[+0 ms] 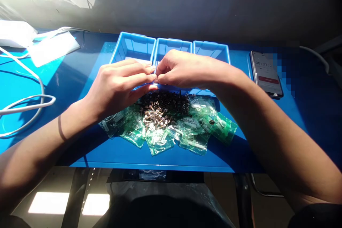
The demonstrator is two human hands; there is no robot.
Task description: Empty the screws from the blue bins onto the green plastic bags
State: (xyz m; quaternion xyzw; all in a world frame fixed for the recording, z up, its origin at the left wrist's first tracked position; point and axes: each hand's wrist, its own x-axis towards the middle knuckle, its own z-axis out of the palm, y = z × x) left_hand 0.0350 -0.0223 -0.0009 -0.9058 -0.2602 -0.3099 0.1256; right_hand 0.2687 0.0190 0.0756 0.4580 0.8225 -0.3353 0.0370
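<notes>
My left hand (117, 82) reaches over the front rim of the left and middle blue bins, fingers stretched out and thumb slightly apart from them. Its fingertips almost meet my right hand (184, 68), which hangs over the middle blue bin (173, 44) with thumb and fingers pinched. Whatever lies in that pinch is too small or hidden to make out. Below both hands is a heap of small metal screws (157, 110), partly in bright sun. Around the heap lie several clear greenish plastic bags (193, 133) with white pieces inside.
The left bin (137, 41) and right bin (211, 48) flank the middle one. A phone (265, 73) showing a timer lies at the right. White cables (40, 82) and a white paper (55, 48) are at the left of the blue table (112, 156). A wall rises behind.
</notes>
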